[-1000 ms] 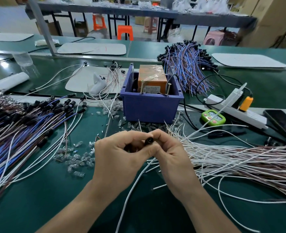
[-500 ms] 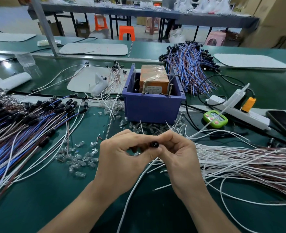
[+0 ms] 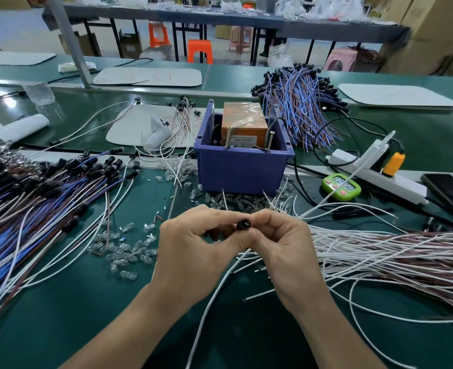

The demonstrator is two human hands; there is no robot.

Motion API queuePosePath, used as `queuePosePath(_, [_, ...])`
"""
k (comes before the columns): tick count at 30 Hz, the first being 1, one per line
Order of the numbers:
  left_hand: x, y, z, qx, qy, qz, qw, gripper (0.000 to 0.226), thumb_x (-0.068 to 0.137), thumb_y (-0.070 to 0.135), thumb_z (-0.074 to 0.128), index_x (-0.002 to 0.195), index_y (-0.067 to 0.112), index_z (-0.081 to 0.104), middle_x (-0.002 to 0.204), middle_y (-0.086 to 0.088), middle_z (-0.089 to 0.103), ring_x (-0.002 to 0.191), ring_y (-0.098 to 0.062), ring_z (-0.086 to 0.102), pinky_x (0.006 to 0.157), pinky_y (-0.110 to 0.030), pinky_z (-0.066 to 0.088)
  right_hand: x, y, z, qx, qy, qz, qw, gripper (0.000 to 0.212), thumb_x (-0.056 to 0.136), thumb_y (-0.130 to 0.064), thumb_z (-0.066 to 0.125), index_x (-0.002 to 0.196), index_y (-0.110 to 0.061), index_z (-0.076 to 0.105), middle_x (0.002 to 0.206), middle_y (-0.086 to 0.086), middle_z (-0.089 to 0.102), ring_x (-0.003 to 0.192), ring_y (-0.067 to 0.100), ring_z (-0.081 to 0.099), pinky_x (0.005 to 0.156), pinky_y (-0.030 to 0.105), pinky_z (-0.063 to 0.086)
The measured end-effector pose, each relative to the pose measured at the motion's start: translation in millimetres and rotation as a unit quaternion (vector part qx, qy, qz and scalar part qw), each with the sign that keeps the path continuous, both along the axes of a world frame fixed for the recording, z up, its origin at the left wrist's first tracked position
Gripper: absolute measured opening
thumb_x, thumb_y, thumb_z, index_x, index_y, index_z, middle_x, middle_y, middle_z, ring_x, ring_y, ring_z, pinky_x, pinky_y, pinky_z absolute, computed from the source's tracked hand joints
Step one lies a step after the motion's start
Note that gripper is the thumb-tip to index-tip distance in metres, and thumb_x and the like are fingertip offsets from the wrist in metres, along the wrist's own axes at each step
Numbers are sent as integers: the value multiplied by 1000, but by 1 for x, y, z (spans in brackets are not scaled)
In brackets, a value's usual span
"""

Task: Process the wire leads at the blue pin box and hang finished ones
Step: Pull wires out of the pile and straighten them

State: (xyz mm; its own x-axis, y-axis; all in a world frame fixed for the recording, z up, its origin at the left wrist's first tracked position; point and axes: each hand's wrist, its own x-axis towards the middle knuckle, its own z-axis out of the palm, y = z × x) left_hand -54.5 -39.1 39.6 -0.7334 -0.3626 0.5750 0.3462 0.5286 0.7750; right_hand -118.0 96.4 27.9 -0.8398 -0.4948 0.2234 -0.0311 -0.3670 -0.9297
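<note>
Little has moved in the last second. The hands have stayed at 6 o'clock of the blue pin box (image 3: 242,169). Only the black cap (image 3: 244,224) has shifted, sliding a touch to the right and turning so its round end now faces the camera. The left hand (image 3: 193,243) and right hand (image 3: 281,246) both pinch it at thumb and forefinger tips, the other fingers curled under. Whether the left fingers hide a second dark part beneath is hard to tell. The white lead (image 3: 212,296) runs from under the hands toward 6 o'clock across the counter (image 3: 60,328). I read this as the cap being seated on the lead, so the piece has not yet gone to the two upright pins (image 3: 229,137) in the box, nor been hung.

A short, straight path lies open from the hands to the box at 12 o'clock, but the strip just before the box's front wall is strewn with clear bulbs (image 3: 220,202) and stray wire ends. At 9 o'clock the capped leads (image 3: 47,193) spread near the left wrist. At 3 o'clock the bare white bundle (image 3: 393,251) lies just beside the right hand and could snag. The green timer (image 3: 341,186) and phone (image 3: 449,193) sit at 2 o'clock, well apart. The counter's near edge is out of view.
</note>
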Motion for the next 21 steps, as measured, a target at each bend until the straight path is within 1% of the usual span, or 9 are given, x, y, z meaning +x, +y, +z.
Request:
queuePosePath(2, [0, 0, 0, -7, -2, 9, 1000, 32, 72, 43, 85, 103, 38, 79, 80, 26, 71, 71, -3, 65, 66, -7, 44, -1, 0, -2, 34, 10, -23, 999, 10, 86, -3, 75, 90, -12, 78, 92, 16, 79, 89, 31, 77, 79, 32, 61])
queuePosePath(4, [0, -1, -1, -15, -3, 20, 1000, 30, 71, 38, 87, 99, 35, 80, 79, 27, 70, 70, -2, 65, 67, -7, 43, -2, 1, -5, 80, 35, -55, 995, 10, 82, -16, 79, 89, -11, 76, 89, 12, 79, 87, 31, 77, 80, 42, 63])
queuePosePath(6, [0, -1, -1, -36, -3, 30, 999, 25, 69, 31, 90, 93, 34, 81, 78, 29, 68, 69, -1, 63, 67, -6, 42, -2, 2, -6, 107, 65, -66, 990, 12, 81, -19, 80, 89, -11, 77, 87, 9, 79, 85, 30, 77, 81, 49, 63])
queuePosePath(8, [0, 0, 0, -53, -5, 40, 998, 22, 69, 31, 89, 88, 37, 81, 77, 30, 67, 69, 1, 62, 67, -4, 40, -2, 2, -5, 95, 76, -60, 991, 5, 83, -12, 78, 88, -13, 78, 87, 8, 79, 85, 29, 78, 80, 46, 63])
queuePosePath(11, [0, 2, 4, -46, -6, 38, 998, 22, 69, 37, 85, 89, 44, 77, 76, 31, 67, 68, 2, 62, 67, -3, 40, -1, 2, -3, 62, 57, -53, 995, 14, 83, -6, 75, 86, -18, 79, 86, 9, 79, 84, 28, 78, 76, 34, 62])
queuePosePath(14, [1, 3, 5, -43, -9, 34, 998, 21, 69, 39, 84, 88, 43, 78, 75, 29, 67, 68, 1, 63, 67, -3, 40, -1, 1, -3, 29, 21, -30, 999, 12, 83, -1, 75, 87, -12, 79, 87, 13, 79, 83, 27, 78, 74, 26, 60])
queuePosePath(18, [0, 2, 3, -53, -18, 50, 997, 19, 66, 31, 89, 83, 29, 82, 69, 29, 64, 67, 2, 61, 67, -3, 39, -2, 2, -4, 54, 19, -29, 998, 7, 83, -9, 80, 89, -6, 77, 90, 15, 79, 87, 32, 78, 75, 35, 62])
queuePosePath(20, [0, 2, 4, -52, -20, 60, 997, 18, 66, 31, 89, 82, 29, 82, 69, 32, 62, 68, 3, 61, 67, -3, 39, -2, 2, -5, 97, 48, -49, 993, 7, 84, -14, 80, 88, -8, 78, 87, 12, 79, 85, 32, 77, 76, 43, 63])
queuePosePath(21, [0, 2, 4, -47, -21, 65, 997, 18, 65, 32, 89, 82, 30, 81, 68, 32, 61, 67, 3, 61, 67, -3, 39, -2, 2, -5, 103, 56, -52, 992, 4, 86, -14, 80, 87, -10, 78, 86, 10, 79, 84, 30, 78, 76, 41, 63])
